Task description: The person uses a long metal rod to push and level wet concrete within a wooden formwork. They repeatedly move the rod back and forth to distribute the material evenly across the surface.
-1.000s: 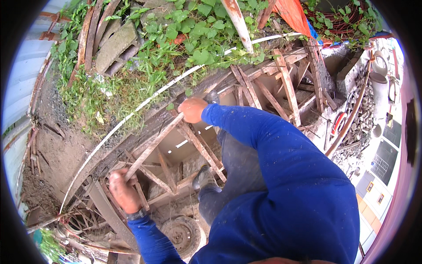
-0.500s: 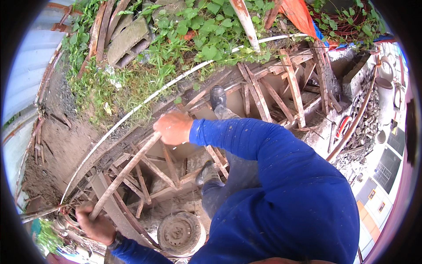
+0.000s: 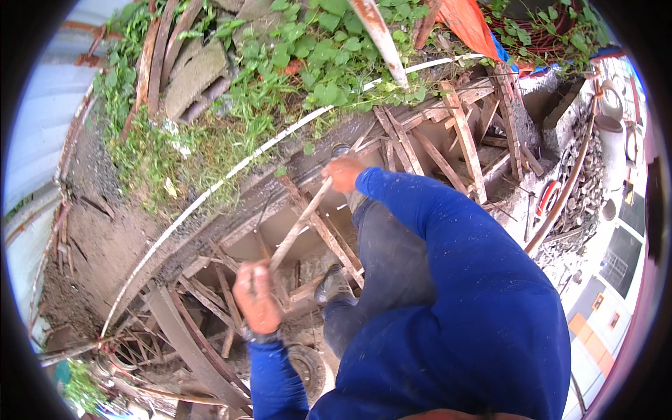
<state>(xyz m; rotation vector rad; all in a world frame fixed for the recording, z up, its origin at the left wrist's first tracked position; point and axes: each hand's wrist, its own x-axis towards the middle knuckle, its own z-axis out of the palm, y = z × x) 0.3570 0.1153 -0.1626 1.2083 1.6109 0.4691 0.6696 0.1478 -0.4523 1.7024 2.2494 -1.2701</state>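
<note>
My right hand (image 3: 343, 173) grips a pale wooden stick (image 3: 302, 224) near the upper trench edge (image 3: 238, 213). My left hand (image 3: 255, 297), slightly blurred, is closed on the stick's lower-left end. Below the stick, timber struts and braces (image 3: 325, 234) cross a trench with grey, muddy surfaces. My boots show at the trench, one (image 3: 334, 283) among the timbers, the other partly hidden behind my right hand.
More timber formwork (image 3: 458, 140) runs rightward. A white pipe (image 3: 231, 168) curves past weeds, a broken concrete block (image 3: 196, 80) and a rusty post (image 3: 378, 38). Corrugated sheeting (image 3: 45, 140) stands left; rubble (image 3: 560, 203) lies right, a round muddy object (image 3: 304, 367) below.
Both hands and the stick swung down-left half a second ago and have since moved up and to the right. My left hand is now higher and nearer the middle.
</note>
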